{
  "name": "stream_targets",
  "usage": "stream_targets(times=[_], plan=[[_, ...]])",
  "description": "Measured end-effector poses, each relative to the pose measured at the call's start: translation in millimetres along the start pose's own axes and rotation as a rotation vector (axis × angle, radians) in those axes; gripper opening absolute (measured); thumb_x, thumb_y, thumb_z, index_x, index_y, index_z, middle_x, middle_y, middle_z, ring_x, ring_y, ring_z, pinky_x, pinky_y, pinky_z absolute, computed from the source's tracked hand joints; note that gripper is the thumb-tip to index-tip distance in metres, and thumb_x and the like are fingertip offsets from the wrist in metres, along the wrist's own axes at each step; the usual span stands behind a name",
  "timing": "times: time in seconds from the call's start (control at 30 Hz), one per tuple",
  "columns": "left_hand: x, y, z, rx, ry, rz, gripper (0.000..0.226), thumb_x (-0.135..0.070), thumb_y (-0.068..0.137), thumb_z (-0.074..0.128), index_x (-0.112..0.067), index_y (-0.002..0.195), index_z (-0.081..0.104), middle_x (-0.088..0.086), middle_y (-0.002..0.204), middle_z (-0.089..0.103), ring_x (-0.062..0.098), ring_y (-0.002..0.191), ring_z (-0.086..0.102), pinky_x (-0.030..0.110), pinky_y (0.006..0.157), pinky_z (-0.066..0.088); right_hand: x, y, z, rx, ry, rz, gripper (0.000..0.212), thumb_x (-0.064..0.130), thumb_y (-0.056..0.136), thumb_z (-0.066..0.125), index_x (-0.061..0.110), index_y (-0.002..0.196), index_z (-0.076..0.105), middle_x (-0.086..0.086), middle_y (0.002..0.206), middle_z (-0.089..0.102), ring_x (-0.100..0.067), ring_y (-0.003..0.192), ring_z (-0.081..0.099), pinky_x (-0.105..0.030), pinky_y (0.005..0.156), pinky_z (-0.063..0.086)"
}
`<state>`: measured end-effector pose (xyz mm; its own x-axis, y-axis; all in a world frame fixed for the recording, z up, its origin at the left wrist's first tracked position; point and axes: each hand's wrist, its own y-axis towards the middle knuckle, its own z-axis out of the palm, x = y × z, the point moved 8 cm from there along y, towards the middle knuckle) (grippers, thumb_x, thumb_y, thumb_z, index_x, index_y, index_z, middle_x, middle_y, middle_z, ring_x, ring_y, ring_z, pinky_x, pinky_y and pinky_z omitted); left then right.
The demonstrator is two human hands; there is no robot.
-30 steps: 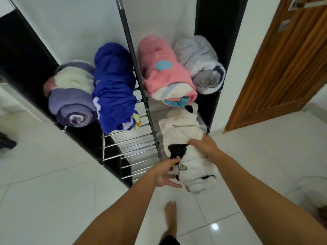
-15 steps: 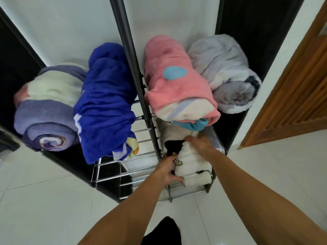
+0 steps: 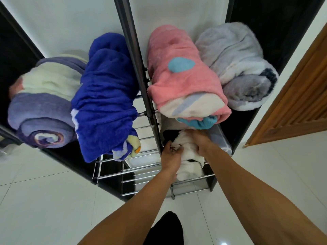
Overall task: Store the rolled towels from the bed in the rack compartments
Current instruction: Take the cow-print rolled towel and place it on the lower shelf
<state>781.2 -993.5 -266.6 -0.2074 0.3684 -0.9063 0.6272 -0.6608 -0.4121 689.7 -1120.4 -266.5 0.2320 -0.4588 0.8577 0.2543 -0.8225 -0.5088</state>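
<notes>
A white rolled towel with black patches (image 3: 189,165) lies in the lower right compartment of the metal rack (image 3: 134,171). My left hand (image 3: 170,156) grips its left side and my right hand (image 3: 200,142) presses on its top, both closed on it. Above it, in the upper right compartment, sit a pink rolled towel (image 3: 184,85) and a grey rolled towel (image 3: 240,73). In the upper left compartment lie a dark blue rolled towel (image 3: 104,96) and a purple and cream rolled towel (image 3: 42,110). The far end of the white towel is hidden under the pink one.
The rack's black centre pole (image 3: 134,55) splits the compartments, with black side panels (image 3: 269,20) at each end. A wooden door (image 3: 300,96) stands at the right. White tiled floor (image 3: 44,209) lies below. Bare wire shelf rods show at the lower left of the rack.
The white towel has gone from in front of the rack into the lower right compartment, pushed deeper under the pink towel. Both hands moved forward with it and the view came closer.
</notes>
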Motion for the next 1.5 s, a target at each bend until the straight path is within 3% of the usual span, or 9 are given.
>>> stream_targets(times=[0.13, 0.37, 0.53, 0.63, 0.73, 0.87, 1.0, 1.1, 1.5], plan=[[2.0, 1.7, 6.8, 0.134, 0.394, 0.037, 0.072, -0.014, 0.091, 0.058, -0.013, 0.152, 0.021, 0.01, 0.151, 0.04, 0.024, 0.137, 0.041, 0.028, 0.111, 0.035, -15.5, -7.1, 0.0, 0.049, -0.135, 0.012, 0.046, 0.025, 0.09, 0.056, 0.013, 0.133, 0.05, -0.012, 0.131, 0.059, -0.031, 0.117, 0.057, -0.044, 0.1, 0.048], [-19.6, -44.6, -0.9, 0.238, 0.722, 0.046, 0.058, -0.014, 0.096, 0.046, -0.008, 0.15, 0.026, 0.015, 0.154, 0.034, 0.029, 0.14, 0.036, 0.029, 0.114, 0.03, -8.9, -67.5, -30.9, 0.008, -0.246, 0.024, 0.037, 0.013, 0.095, 0.045, -0.005, 0.125, 0.056, -0.017, 0.109, 0.059, -0.023, 0.093, 0.051, -0.033, 0.081, 0.044], [-26.0, -101.6, 6.0, 0.374, 0.837, 0.069, 0.038, -0.016, 0.095, 0.052, -0.007, 0.132, 0.052, 0.013, 0.144, 0.046, 0.026, 0.133, 0.043, 0.023, 0.105, 0.035, -28.1, -142.0, -83.7, -0.034, -0.036, 0.055, 0.013, 0.01, 0.092, 0.049, 0.009, 0.101, 0.058, -0.006, 0.092, 0.056, -0.019, 0.08, 0.056, -0.032, 0.075, 0.049], [-18.3, -143.5, 22.6, 0.444, 0.884, 0.091, 0.033, -0.02, 0.088, 0.057, -0.004, 0.117, 0.062, 0.018, 0.132, 0.057, 0.03, 0.126, 0.051, 0.03, 0.105, 0.038, -56.9, -203.0, -127.5, -0.063, 0.169, 0.129, 0.013, 0.01, 0.094, 0.049, 0.011, 0.102, 0.059, -0.009, 0.095, 0.063, -0.021, 0.087, 0.061, -0.038, 0.088, 0.052], [-2.6, -206.6, 59.9, 0.651, 1.028, 0.145, 0.025, -0.014, 0.091, 0.052, -0.002, 0.108, 0.066, 0.021, 0.115, 0.065, 0.026, 0.104, 0.06, 0.03, 0.085, 0.045, -97.5, -271.2, -180.3, -0.118, 0.441, 0.16, 0.017, 0.011, 0.094, 0.052, 0.008, 0.108, 0.061, -0.012, 0.101, 0.066, -0.023, 0.089, 0.064, -0.031, 0.075, 0.051], [18.0, -293.2, 113.7, 0.878, 1.157, 0.262, 0.012, -0.025, 0.091, 0.058, -0.015, 0.097, 0.061, 0.011, 0.102, 0.062, 0.019, 0.088, 0.055, 0.021, 0.072, 0.039, -167.5, -376.7, -249.6, -0.355, 0.773, 0.146, 0.015, 0.011, 0.093, 0.055, 0.006, 0.105, 0.062, -0.012, 0.093, 0.067, -0.021, 0.079, 0.063, -0.028, 0.068, 0.049], [37.4, -391.7, 173.6, 1.14, 1.163, 0.44, 0.031, -0.032, 0.09, 0.059, -0.013, 0.115, 0.063, 0.012, 0.12, 0.064, 0.028, 0.108, 0.061, 0.03, 0.083, 0.047, -228.1, -496.3, -293.1, -0.602, 1.015, 0.037, 0.013, 0.012, 0.095, 0.05, 0.009, 0.102, 0.06, -0.009, 0.089, 0.064, -0.018, 0.076, 0.058, -0.025, 0.069, 0.046], [70.0, -496.7, 200.6, 1.398, 1.104, 0.438, 0.014, -0.023, 0.093, 0.055, -0.017, 0.101, 0.064, 0.008, 0.1, 0.063, 0.021, 0.085, 0.058, 0.026, 0.063, 0.042, -290.8, -607.2, -299.7, -0.846, 1.202, -0.035, 0.012, 0.012, 0.094, 0.05, 0.01, 0.097, 0.062, -0.007, 0.085, 0.064, -0.017, 0.071, 0.057, -0.023, 0.062, 0.049], [258.6, -820.4, 153.0, 2.106, 1.299, 0.503, 0.006, -0.026, 0.093, 0.055, -0.021, 0.089, 0.055, -0.003, 0.081, 0.054, 0.008, 0.064, 0.053, 0.021, 0.054, 0.035, -504.7, -936.8, -243.5, -1.63, 1.588, -0.093, 0.015, 0.013, 0.098, 0.045, 0.011, 0.09, 0.056, -0.009, 0.09, 0.06, -0.016, 0.073, 0.054, -0.022, 0.05, 0.054]])
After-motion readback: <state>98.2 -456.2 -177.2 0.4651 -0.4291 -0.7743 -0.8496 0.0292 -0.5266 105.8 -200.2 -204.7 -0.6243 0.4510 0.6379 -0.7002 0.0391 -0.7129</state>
